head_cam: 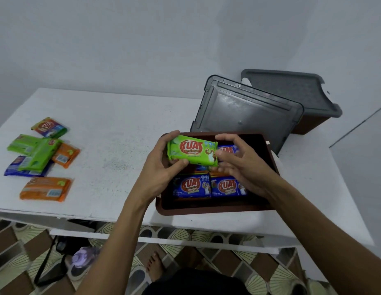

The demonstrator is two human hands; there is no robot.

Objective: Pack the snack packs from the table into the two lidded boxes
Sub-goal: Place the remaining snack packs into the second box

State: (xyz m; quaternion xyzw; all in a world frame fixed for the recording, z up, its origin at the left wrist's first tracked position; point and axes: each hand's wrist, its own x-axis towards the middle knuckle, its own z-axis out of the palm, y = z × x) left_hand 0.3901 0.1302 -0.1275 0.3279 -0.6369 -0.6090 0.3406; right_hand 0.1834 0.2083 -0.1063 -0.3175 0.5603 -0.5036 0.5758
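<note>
The left hand (164,165) grips the 9 o'clock end of the green pack (192,153), the right hand (240,165) its 3 o'clock end; the open box (206,210) lies directly beneath.

My snack pack (192,151) is lime green with red lettering. The packs (191,186) in the dark brown box (206,210) are blue, its lid (245,111) grey, the table (121,124) white, the floor tiles (225,257) brown with cream fans.

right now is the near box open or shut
Open: the grey lid sits behind the brown box, blue packs visible inside.
</note>
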